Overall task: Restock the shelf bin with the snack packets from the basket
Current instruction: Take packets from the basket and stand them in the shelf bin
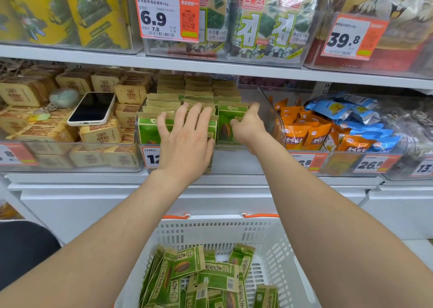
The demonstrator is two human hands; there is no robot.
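A clear shelf bin (262,97) on the middle shelf holds rows of upright green and tan snack packets (199,92). My left hand (187,141) lies flat with fingers spread against the front middle packets. My right hand (246,125) grips the front right packet (226,127), thumb on its face and fingers behind its right edge. Below, a white plastic basket (276,247) with orange handles holds several loose green packets (206,275) lying in a heap.
Left of the bin, a phone (92,108) and a small plush keychain (63,98) rest on tan boxed snacks. Orange and blue snack bags (328,129) fill the bin to the right. Seaweed packs and price tags (167,16) sit on the shelf above.
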